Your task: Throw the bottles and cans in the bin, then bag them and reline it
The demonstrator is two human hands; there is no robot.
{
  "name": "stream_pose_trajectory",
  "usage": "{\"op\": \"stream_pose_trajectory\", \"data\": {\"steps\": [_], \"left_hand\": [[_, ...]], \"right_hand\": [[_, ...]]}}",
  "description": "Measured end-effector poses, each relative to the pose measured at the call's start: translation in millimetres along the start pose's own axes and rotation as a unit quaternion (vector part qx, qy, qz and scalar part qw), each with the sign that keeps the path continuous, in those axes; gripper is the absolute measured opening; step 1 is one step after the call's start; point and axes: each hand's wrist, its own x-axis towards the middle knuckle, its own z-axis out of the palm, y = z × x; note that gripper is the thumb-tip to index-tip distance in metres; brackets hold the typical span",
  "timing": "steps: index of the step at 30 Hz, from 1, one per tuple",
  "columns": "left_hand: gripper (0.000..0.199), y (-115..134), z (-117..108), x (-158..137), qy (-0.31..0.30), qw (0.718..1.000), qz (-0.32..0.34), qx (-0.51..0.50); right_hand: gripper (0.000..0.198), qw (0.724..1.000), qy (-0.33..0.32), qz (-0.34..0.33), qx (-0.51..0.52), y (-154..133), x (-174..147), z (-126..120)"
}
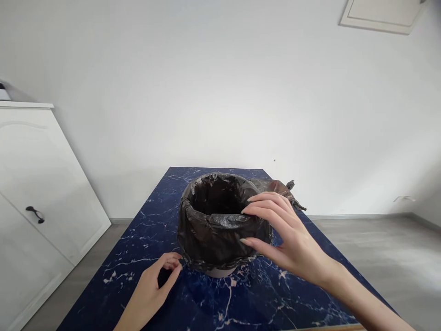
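A black plastic trash bag (220, 243) lines a round bin and is folded down over its outside. Below the bag's hem shows a strip of the pale bin (220, 273); the rest of it is covered. My left hand (153, 285) is at the lower left of the bag, thumb and fingertips pinched together at the hem. On the right side, my right hand (285, 234) has its fingers spread, fingertips by the rim and thumb lower against the bag's front. The inside of the lined bin is dark.
The bin stands on a blue marble-patterned table (138, 243). Behind it to the right lies another dark, crumpled plastic bag (275, 186). A white cabinet (44, 184) is on the left, a white wall (220, 92) behind, and grey floor (372, 243) on the right.
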Motion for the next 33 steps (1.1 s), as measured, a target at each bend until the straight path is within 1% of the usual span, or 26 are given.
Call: {"op": "stream_pose_trajectory", "data": {"steps": [3,5,7,10,14,17,19,24,28,31,33], "left_hand": [[0.038,-4,5,-5,-0.011,0.999,-0.038,-0.001],[0.041,-8,7,-9,-0.012,0.999,-0.052,0.008],[0.042,-11,10,-12,-0.013,0.998,-0.050,0.018],[0.041,-11,11,-15,-0.012,0.999,-0.045,0.022],[0.039,-8,10,-15,-0.018,0.999,-0.035,0.023],[0.038,-6,10,-13,-0.013,0.999,-0.024,0.024],[0.038,-7,10,-12,-0.009,1.000,-0.019,0.024],[0.039,-15,9,-11,-0.014,0.999,-0.015,0.025],[0.039,-20,7,-12,-0.019,0.999,-0.015,0.023],[0.040,-18,9,-12,-0.025,0.999,-0.027,0.024],[0.040,-16,10,-12,-0.030,0.999,-0.035,0.023]], "right_hand": [[0.019,0.999,0.000,-0.017,0.038,11,10,12],[0.015,0.997,0.004,-0.024,0.067,16,11,15],[0.015,0.997,-0.002,-0.034,0.074,17,8,12],[0.013,0.998,-0.015,-0.047,0.047,11,0,-4],[0.011,0.999,-0.029,-0.036,-0.011,5,-21,-35],[0.008,0.997,-0.023,-0.026,-0.072,10,-45,-55],[0.006,0.993,-0.007,-0.012,-0.120,18,-63,-68],[0.020,0.966,0.030,0.039,-0.256,46,-104,-92],[0.031,0.937,0.061,0.081,-0.333,74,-129,-102],[0.040,0.921,0.070,0.115,-0.366,88,-135,-104],[0.041,0.915,0.081,0.118,-0.377,86,-130,-101]]}}
